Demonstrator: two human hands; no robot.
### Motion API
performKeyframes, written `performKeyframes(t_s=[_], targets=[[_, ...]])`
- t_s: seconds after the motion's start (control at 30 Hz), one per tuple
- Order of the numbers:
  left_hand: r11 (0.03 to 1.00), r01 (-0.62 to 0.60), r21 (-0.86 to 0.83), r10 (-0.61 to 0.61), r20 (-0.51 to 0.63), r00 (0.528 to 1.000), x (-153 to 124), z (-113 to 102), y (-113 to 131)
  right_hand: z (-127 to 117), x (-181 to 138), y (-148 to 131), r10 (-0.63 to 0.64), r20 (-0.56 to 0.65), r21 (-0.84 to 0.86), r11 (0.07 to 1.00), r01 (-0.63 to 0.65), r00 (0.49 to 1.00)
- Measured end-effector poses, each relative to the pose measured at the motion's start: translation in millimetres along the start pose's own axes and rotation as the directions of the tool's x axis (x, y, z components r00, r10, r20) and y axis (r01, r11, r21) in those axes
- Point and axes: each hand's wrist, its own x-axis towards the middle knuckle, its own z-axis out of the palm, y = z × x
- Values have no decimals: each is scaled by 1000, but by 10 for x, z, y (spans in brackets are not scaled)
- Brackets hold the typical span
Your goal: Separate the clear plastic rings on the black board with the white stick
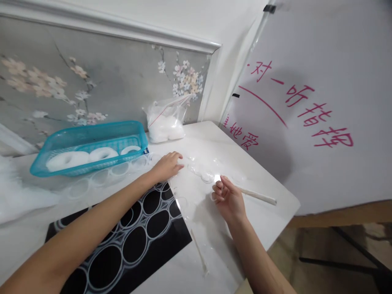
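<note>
My left hand (167,165) lies flat on the white table (269,220), fingers stretched out and pressing on a clear plastic sheet with round cavities (202,173). My right hand (228,198) hovers just in front of that sheet with its fingers curled into a pinch. What the pinch holds is hidden. A thin white stick (260,197) runs out to the right from behind this hand. Under my left forearm lies a black sheet with white oval outlines (143,232).
A teal basket (61,141) holding white rings stands at the back left. A clear bag of white pieces (165,120) leans against the flowered wall. A whiteboard with pink writing (306,122) stands to the right. A second thin stick (199,253) lies near the front edge.
</note>
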Motion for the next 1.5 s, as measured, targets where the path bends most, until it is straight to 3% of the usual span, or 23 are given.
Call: performKeyframes(t_s=[0.13,0.3,0.5,0.63,0.77,0.9,1.03,1.17,1.27,1.37,1.5], targets=[[1000,0,15,0,7,1000,191,55,-1,-28,3,-6,-71,26,-97,993,74,997],[997,54,-59,-54,-1,999,356,20,-24,-87,12,-31,-113,-41,-107,988,108,993],[986,-37,-163,50,74,996,151,-63,74,-85,-18,-17,-131,-48,-130,984,123,990],[971,-144,-193,181,192,965,6,16,301,-50,-59,-15,-119,80,-123,984,128,990],[959,-155,-238,191,139,972,-128,-32,503,-35,-56,1,-38,183,-156,986,67,982],[964,-114,-240,131,58,990,-527,-176,546,-41,-49,77,-31,180,-297,951,84,983],[973,-202,-112,218,154,964,-1182,-135,438,-64,-58,173,-62,201,-324,938,126,978],[986,-157,49,145,188,971,-1723,-27,261,-89,-45,233,-43,185,-281,955,95,982],[991,-120,61,110,154,982,-1970,-60,176,-77,-42,256,-81,92,-251,963,102,992],[985,-161,60,152,134,979,-2165,-140,158,-33,-53,267,-125,5,-319,940,120,992],[969,-215,119,205,90,975,-2432,-150,153,51,-79,278,-136,-1,-416,901,124,991]])
